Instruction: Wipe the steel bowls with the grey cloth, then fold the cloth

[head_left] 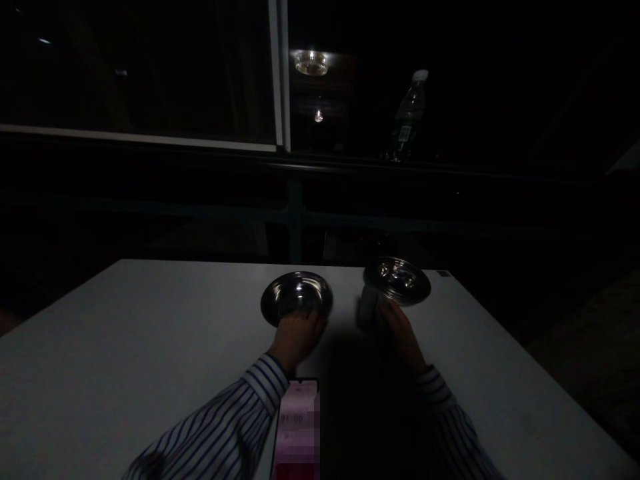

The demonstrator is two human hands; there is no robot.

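Note:
Two shiny metal plates lie on a white table [150, 347] in a dark room. My left hand [296, 337] rests on the near rim of the left metal plate [296, 295], fingers curled over its edge. My right hand [400, 333] is closed round a pale cloth or wad [369, 305] just beside the near left rim of the right metal plate [397, 279]. Both arms wear striped sleeves.
A phone [297, 433] with a lit pink screen lies at the table's near edge between my arms. A plastic water bottle [409, 117] stands on a dark ledge behind the table. Window frames and lamp reflections fill the background.

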